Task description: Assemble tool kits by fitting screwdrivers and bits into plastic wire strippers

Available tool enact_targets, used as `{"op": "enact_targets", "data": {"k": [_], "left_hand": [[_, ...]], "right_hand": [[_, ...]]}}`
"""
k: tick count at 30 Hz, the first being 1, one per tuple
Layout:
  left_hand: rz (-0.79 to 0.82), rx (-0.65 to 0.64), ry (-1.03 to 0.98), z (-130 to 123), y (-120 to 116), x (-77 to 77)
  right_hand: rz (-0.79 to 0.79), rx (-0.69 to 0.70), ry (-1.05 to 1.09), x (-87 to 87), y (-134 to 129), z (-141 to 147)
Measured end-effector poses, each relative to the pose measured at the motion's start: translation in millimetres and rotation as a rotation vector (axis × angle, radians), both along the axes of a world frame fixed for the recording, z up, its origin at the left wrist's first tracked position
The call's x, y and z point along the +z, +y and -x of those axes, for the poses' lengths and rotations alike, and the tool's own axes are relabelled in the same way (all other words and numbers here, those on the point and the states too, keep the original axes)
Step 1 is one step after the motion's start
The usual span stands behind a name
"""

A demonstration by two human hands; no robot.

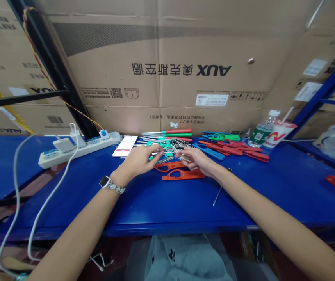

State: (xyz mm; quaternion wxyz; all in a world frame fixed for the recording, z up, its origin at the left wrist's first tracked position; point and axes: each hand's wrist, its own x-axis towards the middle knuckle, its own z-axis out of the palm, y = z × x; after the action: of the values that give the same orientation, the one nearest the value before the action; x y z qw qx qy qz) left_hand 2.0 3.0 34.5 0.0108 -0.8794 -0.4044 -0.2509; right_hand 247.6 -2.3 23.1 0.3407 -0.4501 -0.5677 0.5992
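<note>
My left hand (140, 158) is at the near left side of a heap of small parts (171, 146), its thumb and fingers pinched together; what is in them is too small to name. Across from it, my right hand (198, 159) is closed on a small clear plastic piece (185, 157). The heap mixes green, white and metallic bits. Just below my hands lie two orange plastic shells with oval finger holes, like long-lighter casings: a nearer shell (183, 175) and a farther shell (167, 167), partly covered. A thin metal screwdriver shaft (218, 196) shows beside my right forearm.
Red shells (237, 148), a blue shell (210, 150) and a green shell (224, 137) lie right. Behind the heap are red and green handles (179, 135). A phone (125, 145) and power strip (76, 151) sit left; a bottle (262, 130) and cup (280, 133) stand right.
</note>
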Motion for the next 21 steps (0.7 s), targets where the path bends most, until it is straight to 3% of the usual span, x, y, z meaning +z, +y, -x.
{"op": "enact_targets", "data": {"k": [3, 11, 16, 21], "left_hand": [[0.006, 0.017, 0.003, -0.1, -0.8, 0.7], [0.009, 0.062, 0.007, -0.4, 0.1, 1.9], [0.010, 0.059, -0.006, 0.3, 0.2, 3.1], [0.021, 0.025, -0.007, -3.2, -3.8, 5.4]], "right_hand": [[0.011, 0.055, 0.038, 2.5, -1.2, -1.8], [-0.166, 0.089, 0.070, 2.0, -6.2, -1.8], [-0.286, -0.058, -0.047, -6.4, 0.1, 3.6], [-0.295, -0.179, -0.195, -12.5, 5.1, 3.9]]}}
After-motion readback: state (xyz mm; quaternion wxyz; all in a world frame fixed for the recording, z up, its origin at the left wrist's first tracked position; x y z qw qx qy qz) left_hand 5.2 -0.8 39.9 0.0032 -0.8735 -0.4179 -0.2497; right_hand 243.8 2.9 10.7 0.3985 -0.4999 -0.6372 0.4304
